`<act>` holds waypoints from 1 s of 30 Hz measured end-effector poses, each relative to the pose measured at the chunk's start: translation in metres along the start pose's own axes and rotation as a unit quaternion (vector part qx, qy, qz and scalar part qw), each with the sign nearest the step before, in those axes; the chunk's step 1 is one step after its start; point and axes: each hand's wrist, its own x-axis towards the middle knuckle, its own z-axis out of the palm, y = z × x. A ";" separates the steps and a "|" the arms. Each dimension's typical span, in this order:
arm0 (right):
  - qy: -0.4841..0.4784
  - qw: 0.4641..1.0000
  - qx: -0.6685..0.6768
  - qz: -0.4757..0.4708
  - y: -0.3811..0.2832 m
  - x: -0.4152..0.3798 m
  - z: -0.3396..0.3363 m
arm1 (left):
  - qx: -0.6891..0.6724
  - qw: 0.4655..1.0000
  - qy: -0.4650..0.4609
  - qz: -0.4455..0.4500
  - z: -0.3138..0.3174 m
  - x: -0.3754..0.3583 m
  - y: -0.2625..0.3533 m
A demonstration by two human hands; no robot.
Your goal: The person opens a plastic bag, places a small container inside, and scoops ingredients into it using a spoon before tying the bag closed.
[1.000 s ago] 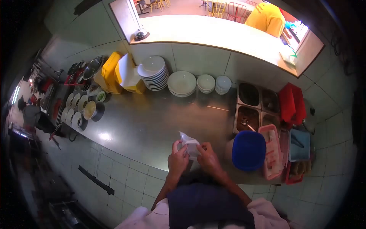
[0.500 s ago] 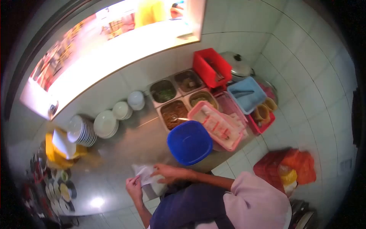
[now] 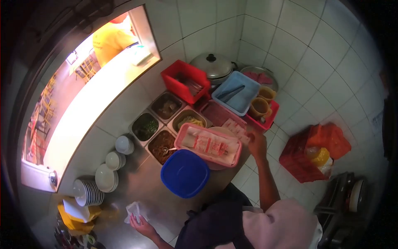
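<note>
My left hand (image 3: pixel 141 226) holds a crumpled, see-through plastic bag (image 3: pixel 133 211) above the steel counter (image 3: pixel 141 182), fingers curled at its lower side. My right hand (image 3: pixel 257 144) reaches to the counter's right end. Its bent fingers close at the edge of white paper packets with red print (image 3: pixel 236 129); the fingertips are partly hidden. Beside it lies a pink tray (image 3: pixel 237 159) holding more white, red-printed paper. A blue plastic lid or shallow container (image 3: pixel 185 173) sits between my two hands, close to the counter's front edge.
Metal food pans (image 3: pixel 162 143) hold greens and other foods, one with a spoon. Behind are a red bin (image 3: pixel 182 79), a lidded pot (image 3: pixel 211 66), a blue tray with tongs (image 3: pixel 235 89) and brown mugs (image 3: pixel 260 107). White bowls (image 3: pixel 106 177) line the left; a red crate (image 3: pixel 296 155) stands right.
My hands have moved apart. The left keeps the plastic bag; the right has left it and reached right to the printed packets. The view has turned rightward.
</note>
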 end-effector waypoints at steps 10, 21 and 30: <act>0.009 0.969 0.081 0.233 0.109 -0.045 0.056 | -0.089 0.993 -0.025 0.079 0.032 0.036 0.082; -0.050 0.964 -0.005 0.260 0.089 -0.001 0.067 | -0.153 0.969 -0.110 0.157 0.079 0.019 0.190; -0.004 0.961 0.103 0.256 0.086 0.004 0.082 | -0.167 0.935 -0.215 0.227 0.118 -0.012 0.237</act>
